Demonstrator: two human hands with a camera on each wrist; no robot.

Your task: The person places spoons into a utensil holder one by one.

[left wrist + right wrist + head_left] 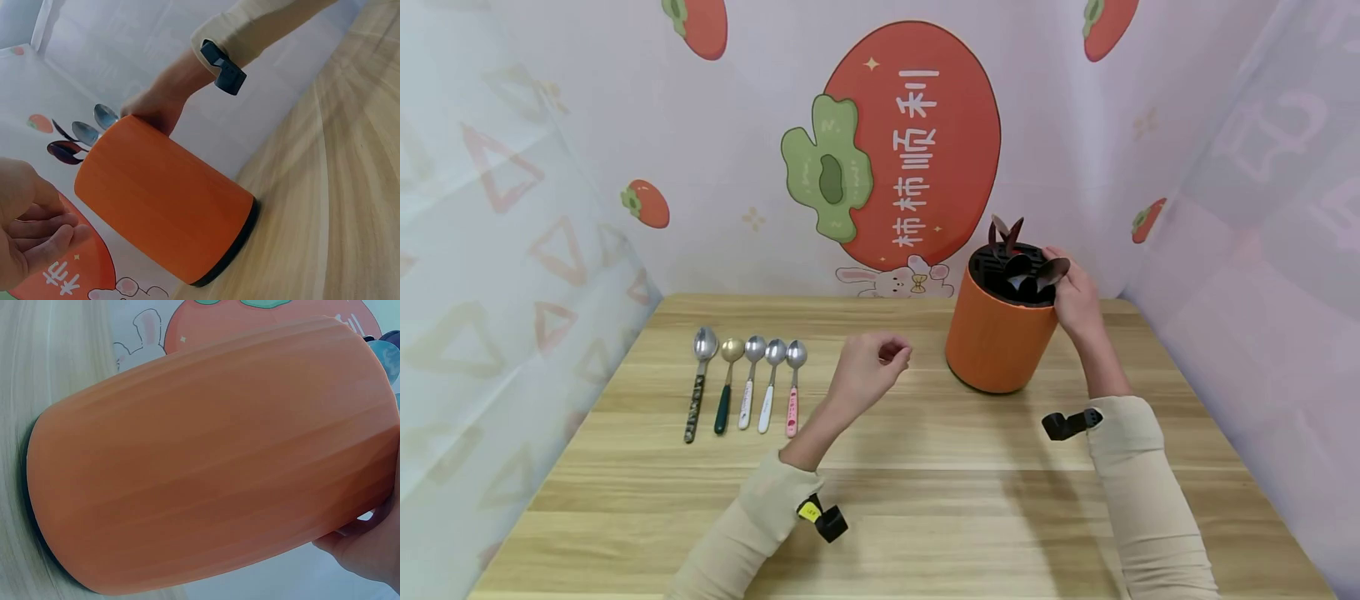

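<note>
An orange utensil holder (1000, 346) with a black slotted top stands at the back right of the table. Several utensils poke out of it, among them spoons (84, 132) and dark reddish ones (1006, 233). My right hand (1078, 300) grips the holder at its upper right rim, close beside one spoon bowl (1052, 271); some of its fingers are hidden behind the rim. My left hand (868, 367) hovers left of the holder, fingers loosely curled, thumb near the fingertips, holding nothing. In the left wrist view its fingers (47, 228) hang apart from the holder.
Several spoons (745, 392) lie in a row on the left of the wooden table (925, 517), bowls pointing away: one with a dark patterned handle, one green, others white and pink. A printed cloth (737, 125) with persimmon pictures hangs behind, with pale cloth at both sides.
</note>
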